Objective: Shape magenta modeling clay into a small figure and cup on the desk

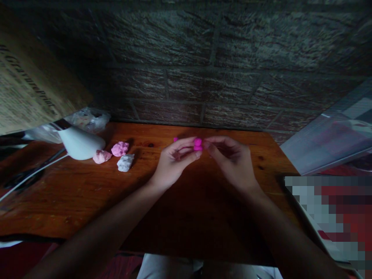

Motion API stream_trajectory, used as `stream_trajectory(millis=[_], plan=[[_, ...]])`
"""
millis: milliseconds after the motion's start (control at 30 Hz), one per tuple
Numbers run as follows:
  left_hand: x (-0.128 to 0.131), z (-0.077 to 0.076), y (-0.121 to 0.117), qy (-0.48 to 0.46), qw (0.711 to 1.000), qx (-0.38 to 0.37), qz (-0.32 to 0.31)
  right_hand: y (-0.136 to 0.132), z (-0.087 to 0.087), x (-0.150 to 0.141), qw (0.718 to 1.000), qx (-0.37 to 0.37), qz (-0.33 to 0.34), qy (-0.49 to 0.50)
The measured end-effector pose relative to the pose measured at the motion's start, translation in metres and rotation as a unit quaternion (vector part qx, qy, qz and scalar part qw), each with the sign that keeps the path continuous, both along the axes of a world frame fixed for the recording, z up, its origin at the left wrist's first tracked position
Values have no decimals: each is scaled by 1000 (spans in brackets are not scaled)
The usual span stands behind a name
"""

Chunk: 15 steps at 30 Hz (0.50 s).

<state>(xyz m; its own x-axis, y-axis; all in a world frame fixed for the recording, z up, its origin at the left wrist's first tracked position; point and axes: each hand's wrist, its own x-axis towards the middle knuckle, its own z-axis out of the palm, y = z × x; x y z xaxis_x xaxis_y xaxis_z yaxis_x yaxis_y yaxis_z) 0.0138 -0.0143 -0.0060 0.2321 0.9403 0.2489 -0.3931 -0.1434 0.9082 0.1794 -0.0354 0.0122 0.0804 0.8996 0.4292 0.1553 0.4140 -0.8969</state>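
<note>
Between the thumb and fingertips of my left hand point(176, 157) is a small bright magenta piece of modelling clay point(198, 144), two rounded lobes joined at a narrow middle. My right hand point(232, 157) is just right of it, thumb and fingers pinched together. A trace of magenta shows at those fingertips, too small to make out. Behind my left fingers, another small magenta bit point(175, 139) lies on the table. To the left sit a bright pink lump point(120, 148), a pale pink lump point(102, 156) and a whitish lump point(125, 163), all rough and crumpled.
The wooden table point(87, 197) meets a brick-patterned wall point(186, 85). A lamp with a white base point(81, 143) and a printed brown shade point(37, 85) stands at left, with a white cord point(35, 176) and clear plastic bag point(91, 118) nearby. A translucent panel point(328, 131) is at right.
</note>
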Motion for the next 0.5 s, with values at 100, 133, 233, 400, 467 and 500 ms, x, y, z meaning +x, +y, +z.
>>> stream_trajectory(millis=[100,133,233,400,467,500], plan=[[0,-1,0,2,1000,3,-9,-2,-1,0,999,22,-17,-28],[0,-1,-1,2,1000,4,-13,-2,-2,0,999,29,-19,-37],[0,-1,-1,-3,1000,-5,-22,-2,-2,1,997,44,-18,-64],[-1,-2,0,1,999,-9,-35,-2,-1,2,995,60,-15,-77],[-1,-3,0,6,999,-4,-36,-3,-1,2,995,64,-15,-81],[-2,-3,0,8,999,-3,-35,-3,-1,2,994,66,-15,-83]])
